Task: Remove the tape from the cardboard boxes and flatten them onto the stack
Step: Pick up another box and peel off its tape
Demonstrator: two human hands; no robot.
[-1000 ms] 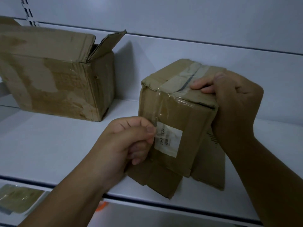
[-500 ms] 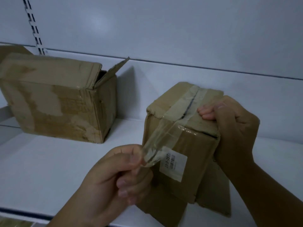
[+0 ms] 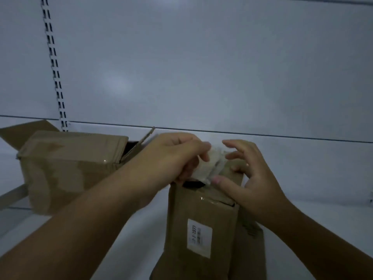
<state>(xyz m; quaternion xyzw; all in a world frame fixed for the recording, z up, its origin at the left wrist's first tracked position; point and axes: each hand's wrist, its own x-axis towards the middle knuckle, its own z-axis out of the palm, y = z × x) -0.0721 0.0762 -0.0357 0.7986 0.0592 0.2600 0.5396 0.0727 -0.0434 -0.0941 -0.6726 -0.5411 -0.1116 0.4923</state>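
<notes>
A small brown cardboard box [image 3: 197, 223] with a white label stands on the white shelf at the lower middle. My left hand [image 3: 173, 156] is above its top and grips a crumpled wad of peeled clear tape [image 3: 212, 164]. The tape still runs down to the box's top seam. My right hand [image 3: 250, 178] rests on the box's top right with fingers spread, its thumb pressing the top edge beside the tape. A dark gap shows at the top flap.
A larger worn cardboard box [image 3: 66, 168] with a raised flap stands to the left on the shelf [image 3: 323, 215]. The white back panel carries a slotted upright rail [image 3: 54, 71] at the left. A flattened cardboard piece [image 3: 250, 251] leans behind the small box.
My left hand has pulled the tape up from the box's front face over the top, bunching it. My right hand let go of the top edge and spread its fingers. The view tilted upward.
</notes>
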